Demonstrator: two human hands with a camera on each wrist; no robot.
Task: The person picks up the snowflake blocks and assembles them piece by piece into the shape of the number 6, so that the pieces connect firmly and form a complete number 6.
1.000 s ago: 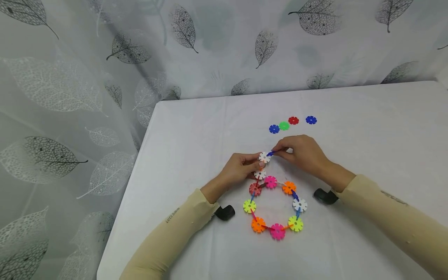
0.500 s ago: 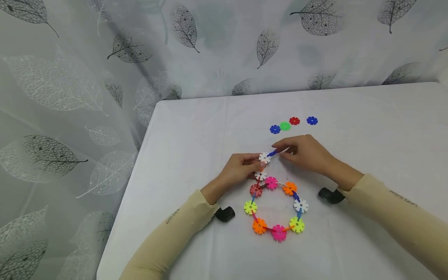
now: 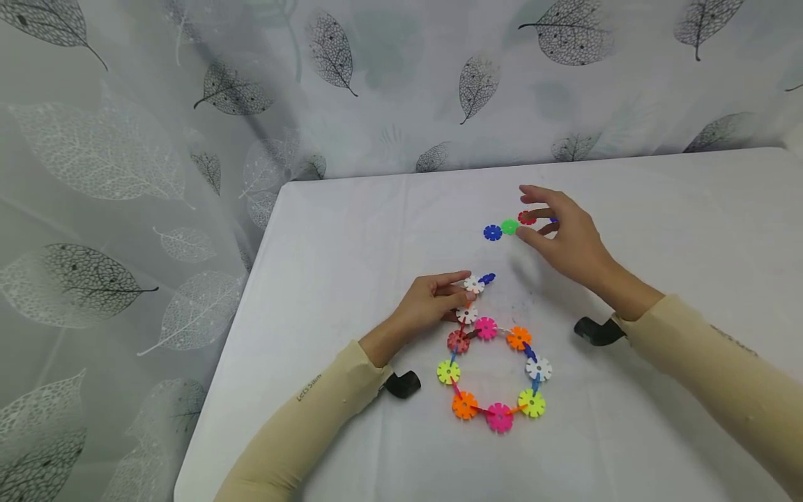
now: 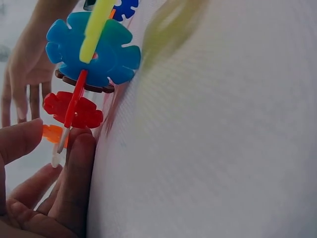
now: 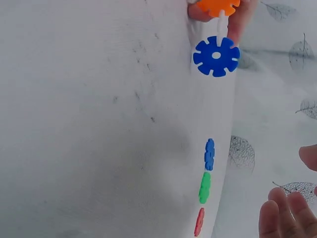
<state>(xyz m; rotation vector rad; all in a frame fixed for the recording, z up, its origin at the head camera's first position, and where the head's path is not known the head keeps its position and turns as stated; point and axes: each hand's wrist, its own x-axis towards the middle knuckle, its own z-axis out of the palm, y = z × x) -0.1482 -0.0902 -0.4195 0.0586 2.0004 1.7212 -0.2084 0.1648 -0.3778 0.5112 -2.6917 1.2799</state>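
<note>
My left hand (image 3: 429,301) pinches the top of a chain of slotted plastic flower discs, near a white disc (image 3: 474,284). From that disc a dark blue disc (image 3: 487,278) juts out at the free end, facing the right wrist camera. Below, the linked discs form a ring with a pink disc (image 3: 500,417) at the bottom. In the left wrist view a red disc (image 4: 89,114) and an orange disc (image 4: 51,133) show by the thumb and fingers. My right hand (image 3: 574,240), fingers spread and holding nothing, hovers by a green disc (image 3: 509,226) and a red disc (image 3: 527,217).
Left of the green disc lies a loose blue disc (image 3: 492,232); another blue disc (image 3: 553,220) is mostly hidden behind the right fingers. A white cloth covers the table (image 3: 339,244). Behind it hangs a leaf-patterned curtain (image 3: 389,84). Black wrist mounts (image 3: 403,384) sit under both forearms.
My right hand has let go of the dark blue disc and moved up and right to the loose discs, fingers spreading. My left hand still holds the chain in place.
</note>
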